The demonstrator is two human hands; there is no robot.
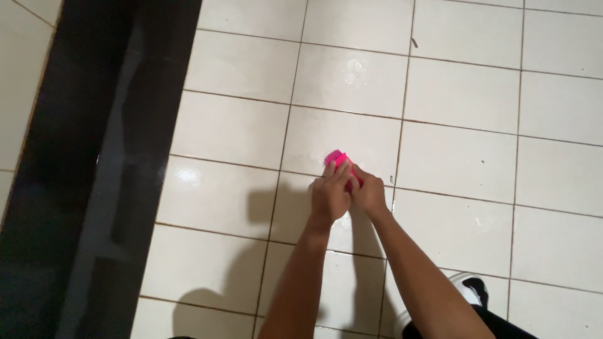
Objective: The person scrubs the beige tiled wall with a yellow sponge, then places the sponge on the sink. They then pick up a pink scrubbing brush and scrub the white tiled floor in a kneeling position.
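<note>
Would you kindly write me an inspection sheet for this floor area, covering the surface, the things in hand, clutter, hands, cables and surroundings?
Surface: white tiled floor, brown grout lines, glossy with wet-looking patches.
Things in hand: pink brush pressed against the tiles.
Clutter: small dark speck near a grout line.
Hands: left hand and right hand both grip the brush, side by side.
Cables: nothing seen.
Surroundings: black glossy strip along the left; white and black shoe at the bottom right.

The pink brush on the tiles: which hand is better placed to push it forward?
Probably the left hand: its fingers lie over the pink brush. The right hand grips behind.
</note>
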